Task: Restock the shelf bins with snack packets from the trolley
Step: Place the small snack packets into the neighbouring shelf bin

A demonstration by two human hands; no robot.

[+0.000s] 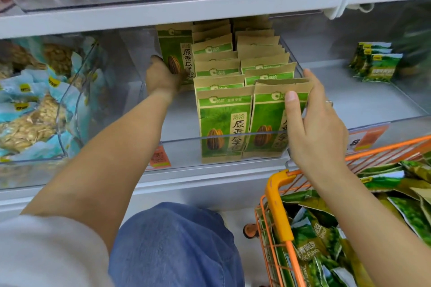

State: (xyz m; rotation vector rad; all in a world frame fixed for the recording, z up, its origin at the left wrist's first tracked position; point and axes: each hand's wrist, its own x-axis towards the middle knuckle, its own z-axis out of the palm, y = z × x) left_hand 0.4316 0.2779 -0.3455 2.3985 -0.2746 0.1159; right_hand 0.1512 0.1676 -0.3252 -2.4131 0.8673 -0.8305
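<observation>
In the clear plastic shelf bin (pixel 349 121), the left hand (pixel 163 77) grips a green-and-brown paper seed packet (pixel 173 53) at twelve o'clock. The right hand (pixel 312 123) clasps the front-right packet (pixel 268 119) at three o'clock. The orange wire trolley (pixel 279 205) sits at five o'clock, holding green snack bags (pixel 312 235).

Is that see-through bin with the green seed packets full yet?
Not full. The clear bin holds two rows of upright seed packets, but bare floor shows either side, and the left hand is placing another at the back.
</observation>
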